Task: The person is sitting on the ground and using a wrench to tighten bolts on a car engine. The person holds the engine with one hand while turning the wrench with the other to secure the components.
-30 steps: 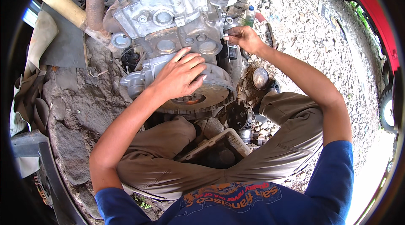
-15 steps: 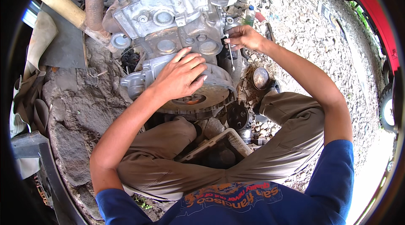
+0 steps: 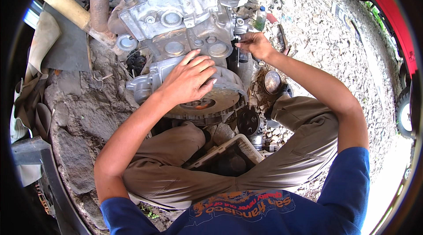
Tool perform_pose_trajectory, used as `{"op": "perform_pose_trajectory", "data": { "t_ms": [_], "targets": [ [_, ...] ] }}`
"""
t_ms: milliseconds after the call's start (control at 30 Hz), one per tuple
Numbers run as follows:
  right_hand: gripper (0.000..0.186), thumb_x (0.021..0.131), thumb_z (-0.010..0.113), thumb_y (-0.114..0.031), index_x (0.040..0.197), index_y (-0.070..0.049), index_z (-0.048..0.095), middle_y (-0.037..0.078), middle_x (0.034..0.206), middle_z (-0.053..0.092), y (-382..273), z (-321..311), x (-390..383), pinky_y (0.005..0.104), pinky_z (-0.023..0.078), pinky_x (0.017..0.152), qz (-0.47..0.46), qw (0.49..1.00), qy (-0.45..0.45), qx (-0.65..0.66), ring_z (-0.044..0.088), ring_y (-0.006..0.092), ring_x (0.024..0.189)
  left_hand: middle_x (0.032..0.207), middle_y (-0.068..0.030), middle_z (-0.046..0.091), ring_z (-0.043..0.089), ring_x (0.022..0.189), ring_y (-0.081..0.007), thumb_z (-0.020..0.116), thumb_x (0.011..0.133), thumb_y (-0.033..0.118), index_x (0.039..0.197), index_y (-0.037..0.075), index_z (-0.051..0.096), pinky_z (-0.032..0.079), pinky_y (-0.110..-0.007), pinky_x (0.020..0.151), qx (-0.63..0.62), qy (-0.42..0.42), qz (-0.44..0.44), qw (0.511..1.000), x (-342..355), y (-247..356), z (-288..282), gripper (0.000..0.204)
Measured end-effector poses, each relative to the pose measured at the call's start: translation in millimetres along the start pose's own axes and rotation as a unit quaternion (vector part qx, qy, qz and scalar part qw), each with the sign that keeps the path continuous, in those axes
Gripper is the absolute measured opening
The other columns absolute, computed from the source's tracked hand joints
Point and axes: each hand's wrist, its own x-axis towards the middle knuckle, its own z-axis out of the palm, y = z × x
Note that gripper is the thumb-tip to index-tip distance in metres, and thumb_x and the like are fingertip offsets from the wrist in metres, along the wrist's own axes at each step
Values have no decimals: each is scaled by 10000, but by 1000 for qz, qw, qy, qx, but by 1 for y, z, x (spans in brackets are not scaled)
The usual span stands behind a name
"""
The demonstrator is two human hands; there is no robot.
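A grey metal engine block (image 3: pixel 169 36) stands in front of me, with a round bell housing (image 3: pixel 216 89) at its near end. My left hand (image 3: pixel 191 76) lies palm down across the top of that housing, fingers stretched out and holding nothing. At the engine's right side, my right hand (image 3: pixel 255 44) pinches a slim shiny wrench (image 3: pixel 238 56) that points down toward me. The wrench's upper end is at the block's side, partly hidden by my fingers, so I cannot tell what it sits on.
Between my legs is a pale plastic crate (image 3: pixel 246 147). A round metal cup (image 3: pixel 272 81) and a black pulley-like part (image 3: pixel 249 121) lie to the right of the housing. Farther off are a plastic bottle (image 3: pixel 260 19), gravel and a red vehicle (image 3: pixel 396 19). A rusty exhaust pipe (image 3: pixel 100 3) curves at left.
My right hand has shifted slightly and turned at the engine's side, and the wrench's lower end has swung a little left. My left hand has stayed in place.
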Motion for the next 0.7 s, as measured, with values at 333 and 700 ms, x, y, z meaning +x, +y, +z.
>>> {"op": "perform_pose_trajectory", "data": {
  "t_ms": [333, 700],
  "targets": [
    [365, 884, 780, -229, 1134, 28, 712, 144, 941, 756, -4, 1, -2, 307, 549, 797, -62, 994, 40, -79, 672, 127, 835, 1212, -119, 643, 559, 1222, -281, 655, 910, 215, 1080, 28, 668, 330, -491, 1159, -2, 3, -2, 1000, -2, 0, 0, 253],
    [333, 892, 767, -191, 1130, 34, 704, 130, 946, 759, 10, 0, 10, 287, 552, 791, -86, 995, -19, -49, 672, 115, 838, 1212, -119, 643, 559, 1222, -281, 656, 905, 211, 1082, 26, 666, 335, -493, 1152, 0, 2, -2, 1000, -1, 0, 0, 256]
  ]
}}
